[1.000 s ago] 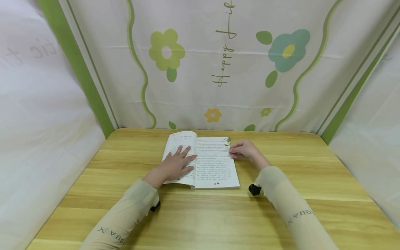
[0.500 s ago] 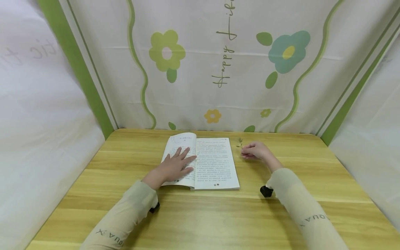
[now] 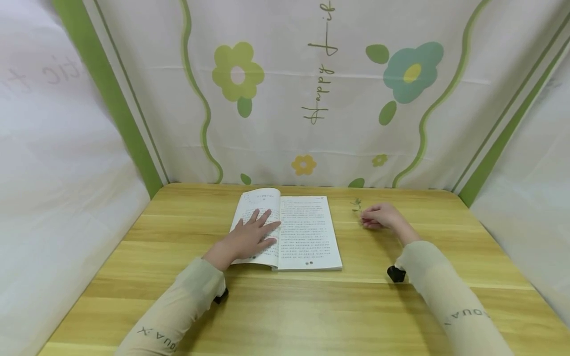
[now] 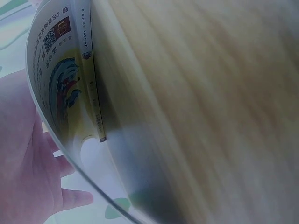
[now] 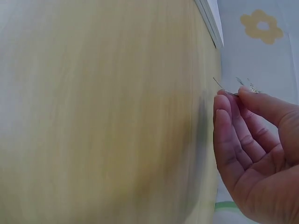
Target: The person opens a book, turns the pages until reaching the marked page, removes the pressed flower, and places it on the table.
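An open book (image 3: 307, 237) with printed pages lies on the wooden table. My left hand (image 3: 252, 236) rests flat on its left page, fingers spread. In the left wrist view that hand (image 4: 23, 149) shows behind the curved page, and part of the book's coloured cover (image 4: 67, 88) is visible. Right of the book, my right hand (image 3: 380, 216) pinches a small green plant sprig (image 3: 356, 203) between thumb and fingertips. The right wrist view shows the hand (image 5: 261, 154) with the sprig's thin stem at the fingertips, its leaves partly hidden by the thumb.
The wooden table (image 3: 285, 316) reaches back to a white curtain (image 3: 276, 128) printed with flowers and lettering. White fabric sides with green bands enclose the table left and right. A black wrist device (image 3: 396, 274) hangs under the right sleeve.
My right hand has drawn the sprig off the right page's edge and carried it rightward, away from the book. The left hand has stayed on the left page.
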A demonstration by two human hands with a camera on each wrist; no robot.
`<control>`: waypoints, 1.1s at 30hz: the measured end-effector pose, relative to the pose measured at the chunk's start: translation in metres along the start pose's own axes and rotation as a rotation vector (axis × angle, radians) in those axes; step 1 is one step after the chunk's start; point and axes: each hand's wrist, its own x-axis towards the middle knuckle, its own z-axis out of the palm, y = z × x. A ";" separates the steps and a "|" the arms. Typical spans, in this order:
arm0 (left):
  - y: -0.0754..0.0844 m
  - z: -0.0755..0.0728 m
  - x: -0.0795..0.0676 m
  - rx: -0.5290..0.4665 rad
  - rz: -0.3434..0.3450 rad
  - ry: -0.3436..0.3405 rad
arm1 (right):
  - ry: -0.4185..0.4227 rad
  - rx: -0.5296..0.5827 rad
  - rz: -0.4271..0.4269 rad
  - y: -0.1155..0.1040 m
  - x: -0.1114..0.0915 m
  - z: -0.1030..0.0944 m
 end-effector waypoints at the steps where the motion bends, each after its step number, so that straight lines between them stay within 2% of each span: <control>1: 0.000 -0.001 0.000 0.000 0.001 0.001 | 0.004 -0.002 0.000 0.001 0.000 -0.002; 10: 0.001 -0.003 -0.001 0.008 -0.004 -0.001 | 0.058 -0.094 0.015 0.010 -0.004 -0.017; 21: 0.003 -0.002 -0.001 0.000 0.001 0.005 | 0.076 -0.106 0.017 0.020 -0.004 -0.025; 33: 0.000 -0.001 -0.001 -0.007 0.001 0.008 | 0.128 -0.279 0.007 0.021 -0.002 -0.024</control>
